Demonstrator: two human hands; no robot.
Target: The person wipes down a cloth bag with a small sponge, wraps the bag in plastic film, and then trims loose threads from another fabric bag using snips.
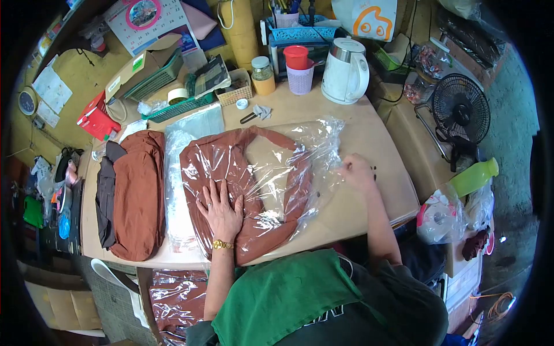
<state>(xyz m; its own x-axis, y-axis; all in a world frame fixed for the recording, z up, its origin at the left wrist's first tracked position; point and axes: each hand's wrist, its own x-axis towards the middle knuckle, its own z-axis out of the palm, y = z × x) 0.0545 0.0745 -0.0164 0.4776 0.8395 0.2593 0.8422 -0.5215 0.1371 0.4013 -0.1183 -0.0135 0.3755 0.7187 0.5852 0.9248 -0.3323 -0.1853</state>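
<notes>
A reddish-brown garment (219, 155) lies inside a clear plastic bag (323, 144) on the table. My left hand (224, 213), with a gold watch at the wrist, rests flat on the bagged garment, fingers spread. At the bag's right edge my right hand (355, 170) is closed with the plastic between its fingers. Left of the bag are a stack of clear plastic bags (179, 190) and a folded pile of reddish-brown garments (138, 196), with a dark cloth (105, 196) along its left side.
Along the back stand a white kettle (344, 72), a purple cup (300, 79), a jar (263, 78) and green baskets (179, 109). A small cutter (248, 117) lies before them. On the right are a black fan (460, 109) and a green bottle (473, 177).
</notes>
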